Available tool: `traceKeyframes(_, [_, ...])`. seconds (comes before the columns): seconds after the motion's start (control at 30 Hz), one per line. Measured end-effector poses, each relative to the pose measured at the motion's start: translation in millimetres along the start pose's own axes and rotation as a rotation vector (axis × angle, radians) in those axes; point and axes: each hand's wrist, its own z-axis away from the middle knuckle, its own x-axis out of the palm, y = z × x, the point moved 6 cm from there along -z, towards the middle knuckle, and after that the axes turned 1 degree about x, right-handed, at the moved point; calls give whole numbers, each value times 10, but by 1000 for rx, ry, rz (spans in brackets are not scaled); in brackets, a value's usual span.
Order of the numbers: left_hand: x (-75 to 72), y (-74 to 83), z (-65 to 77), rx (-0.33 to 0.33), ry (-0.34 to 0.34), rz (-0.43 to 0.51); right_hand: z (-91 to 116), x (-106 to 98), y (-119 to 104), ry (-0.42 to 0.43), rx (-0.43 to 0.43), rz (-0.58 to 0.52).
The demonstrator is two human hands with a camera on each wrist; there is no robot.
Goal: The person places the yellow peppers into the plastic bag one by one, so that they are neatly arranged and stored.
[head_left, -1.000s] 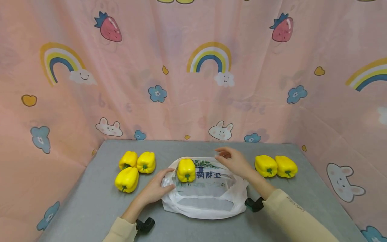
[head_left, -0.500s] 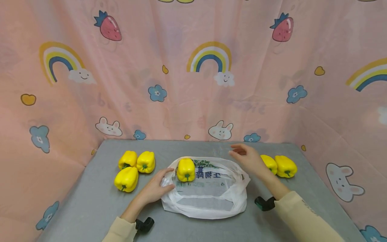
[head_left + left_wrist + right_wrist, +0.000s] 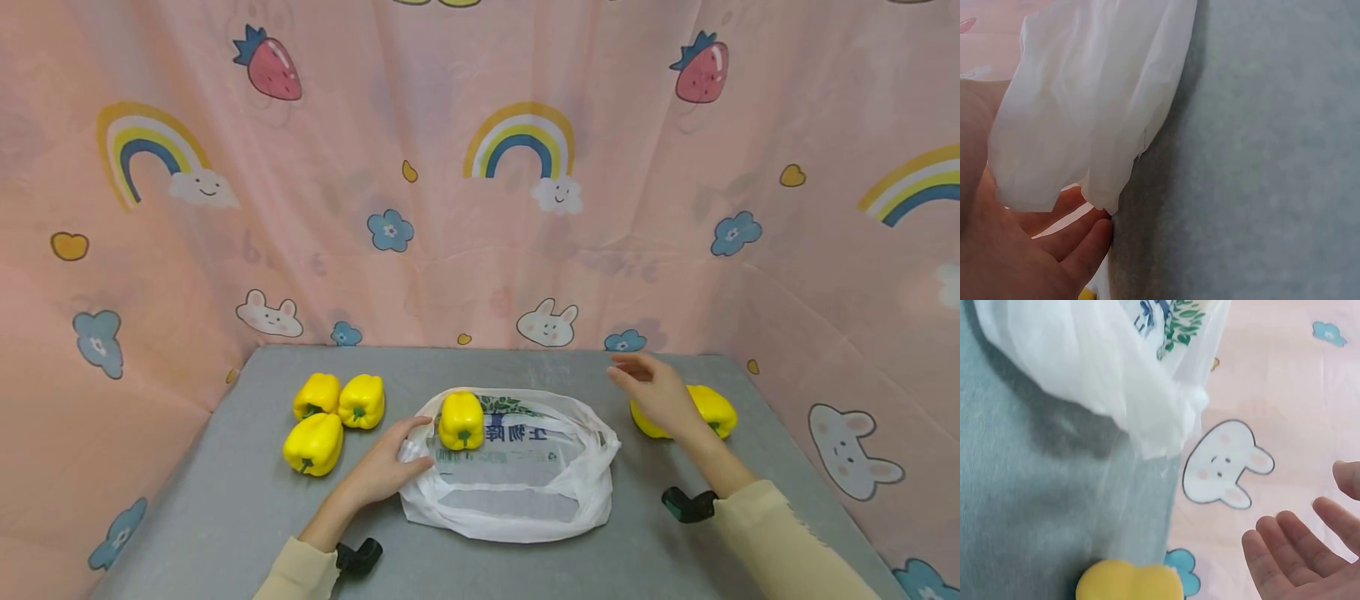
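A white plastic bag (image 3: 517,527) with blue and green print lies wide-mouthed on the table. One yellow bell pepper (image 3: 461,421) sits within its mouth at the left. My left hand (image 3: 384,465) rests against the bag's left side, thumb and fingers spread; in the left wrist view the fingers reach behind the bag's white film (image 3: 1094,112). Raised right of the bag, my right hand (image 3: 658,395) holds nothing, its fingers loosely bent. Just beyond it are two yellow bell peppers: one (image 3: 714,410) shows mostly, the other (image 3: 647,422) is largely hidden by the hand.
Three more yellow bell peppers (image 3: 313,445) lie grouped on the grey table (image 3: 525,575), left of the bag. Behind the table hangs a pink curtain (image 3: 450,275) with printed rainbows and rabbits. Black wrist devices (image 3: 688,506) stick out under both wrists.
My right hand has moved right, from over the bag's far right rim to above the right-hand peppers. The left hand, the bag and the pepper in it stay nearly still.
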Motion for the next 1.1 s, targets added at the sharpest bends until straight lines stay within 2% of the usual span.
traceKeyframes(0.5, [-1,-6,-1,-12,-4,6,84,-341,322,38,63,38])
traceKeyframes(0.67, [-1,-13,-3,-16,-7,0,111,-464,396,67,47,32])
traceKeyframes(0.9, [-11,-8,3,-24,0,11,150,-617,503,132,-2,93])
traceKeyframes(1.1, [-8,-2,4,-24,0,3,179,-715,637,150,21,95])
